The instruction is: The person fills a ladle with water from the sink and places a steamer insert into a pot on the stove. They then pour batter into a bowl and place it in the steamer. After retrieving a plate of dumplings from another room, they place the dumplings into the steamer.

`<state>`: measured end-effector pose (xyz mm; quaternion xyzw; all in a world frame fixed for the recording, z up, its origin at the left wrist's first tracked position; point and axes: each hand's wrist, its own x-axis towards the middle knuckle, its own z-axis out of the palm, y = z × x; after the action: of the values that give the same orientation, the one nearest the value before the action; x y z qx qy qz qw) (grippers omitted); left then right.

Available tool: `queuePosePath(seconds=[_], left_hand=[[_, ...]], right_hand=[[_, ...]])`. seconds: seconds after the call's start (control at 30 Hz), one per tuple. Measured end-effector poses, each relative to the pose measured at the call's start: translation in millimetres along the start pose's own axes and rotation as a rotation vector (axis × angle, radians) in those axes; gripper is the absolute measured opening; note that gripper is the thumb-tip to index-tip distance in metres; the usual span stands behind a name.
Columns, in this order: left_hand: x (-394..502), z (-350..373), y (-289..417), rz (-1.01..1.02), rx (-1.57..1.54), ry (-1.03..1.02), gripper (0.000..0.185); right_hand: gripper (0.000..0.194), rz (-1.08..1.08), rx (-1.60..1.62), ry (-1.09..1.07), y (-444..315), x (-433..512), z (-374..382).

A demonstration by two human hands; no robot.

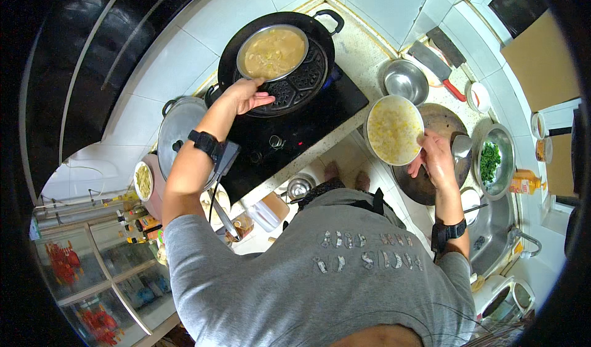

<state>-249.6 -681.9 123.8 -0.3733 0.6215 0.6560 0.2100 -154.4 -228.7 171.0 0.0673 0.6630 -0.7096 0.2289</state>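
At the black wok (227,47), my left hand (247,97) pinches the near rim of a shallow metal bowl (275,51), the rest of its fingers stretched out. Brownish liquid with pale pieces fills that bowl. It sits toward the far side of a dark perforated rack (291,93) inside the wok. My right hand (434,155) grips a white bowl (395,130) by its right edge. Inside lies a pale yellow, grainy food. This bowl is held over the space between the stove and a round cutting board (445,116).
The wok stands on a black stovetop (295,134), beside a large lid (180,121). To the right are an empty metal bowl (406,81), a red-handled cleaver (431,61), a bowl of chopped greens (490,162), and a sink (489,227). A ladle (461,146) rests by the board.
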Motion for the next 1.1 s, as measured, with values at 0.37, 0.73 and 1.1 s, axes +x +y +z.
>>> queuePosePath(seconds=[0.37,0.73,1.1], left_hand=[[76,-23,-5,0.019,-0.26,-0.006,0.028],[85,-22,-8,0.057,-0.254,0.111,0.026],[97,-18,-14,0.13,-0.226,0.193,0.023]], right_hand=[[0.027,0.017,-0.012,0.012,-1,1,5],[0.025,0.007,-0.008,-0.005,4,3,2],[0.025,-0.005,-0.026,0.002,7,3,-4]])
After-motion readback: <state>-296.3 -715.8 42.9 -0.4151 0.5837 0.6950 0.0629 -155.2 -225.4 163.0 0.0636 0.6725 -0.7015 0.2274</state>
